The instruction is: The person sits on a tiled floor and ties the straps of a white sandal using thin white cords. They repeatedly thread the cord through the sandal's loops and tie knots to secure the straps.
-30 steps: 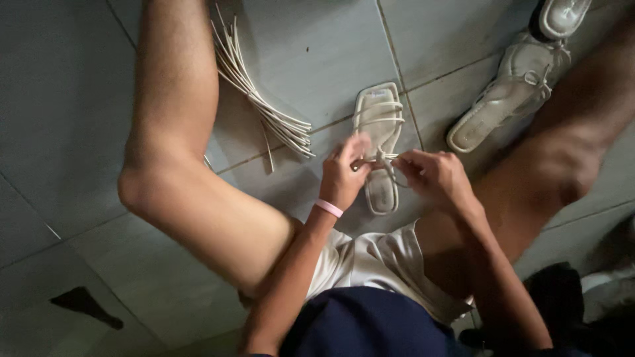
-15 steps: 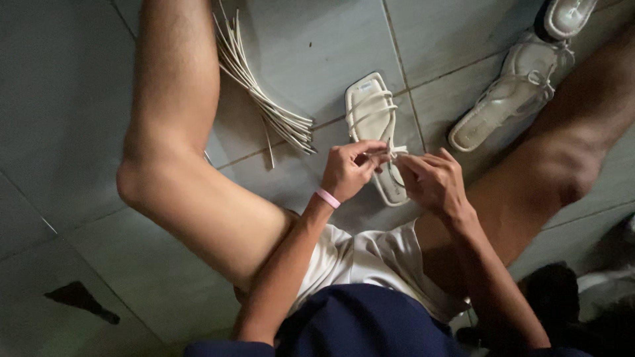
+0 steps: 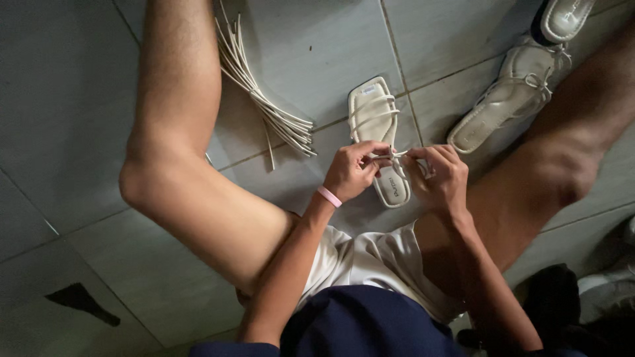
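A cream strappy sandal (image 3: 378,132) is seen lying flat on the grey tiled floor (image 3: 311,46), between the bent bare legs of the seated person; its thin strap (image 3: 390,156) is pinched at the middle of the sole by both hands; the left hand (image 3: 354,170), with a pink band (image 3: 329,196) at the wrist, is closed narrowly on one end of the strap, and the right hand (image 3: 440,177) is closed on the other end, the two held close together just above the sandal; a bundle of loose cream straps (image 3: 264,106) is spread on the floor beside the left knee, near the sandal but apart from it; a second cream sandal with a bow (image 3: 506,106) is laid by the right leg, and the sole of another shoe (image 3: 569,16) is partly seen at the upper right corner.
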